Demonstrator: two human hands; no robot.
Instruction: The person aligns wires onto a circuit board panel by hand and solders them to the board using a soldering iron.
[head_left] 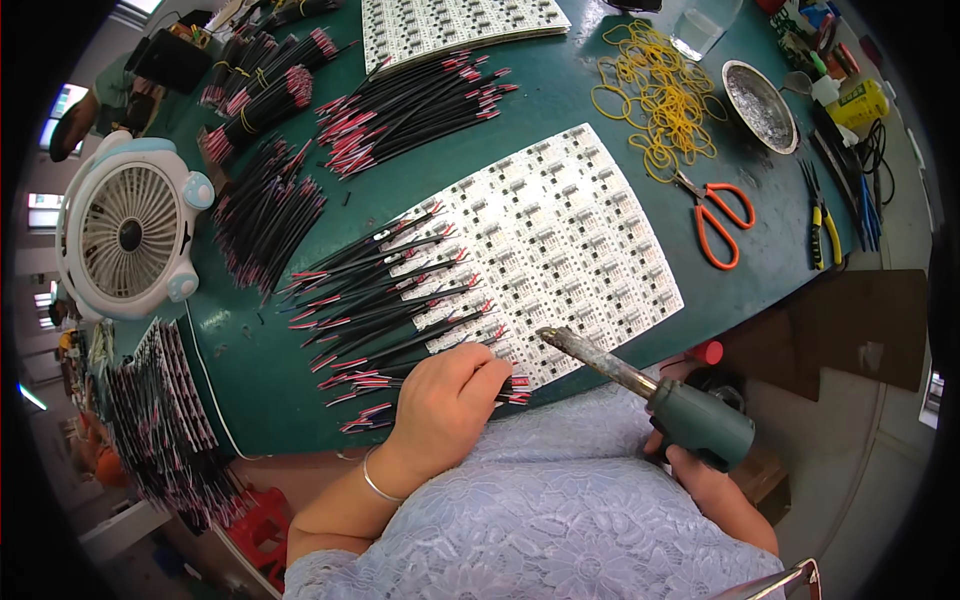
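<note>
My left hand [452,398] is closed over the near left corner of a white circuit-board panel [590,235], its fingers curled around black wires [515,388] with red ends poking out beside the thumb. Several more bundles of black wires [400,285] lie in rows across the panel's left side, red and white tips at both ends. In my right hand [697,470] is a soldering iron [705,425] with a green handle, gripped at the panel's near right side. Its thick metal barrel points up and left, and the tip hangs over the panel's near part.
Loose wire piles [410,110] and a stack of panels [460,25] lie farther back. At left stands a white fan [128,235]. Yellow rubber bands [655,95], a metal bowl [760,105], orange-handled scissors [722,225] and yellow-handled pliers [822,230] are on the right.
</note>
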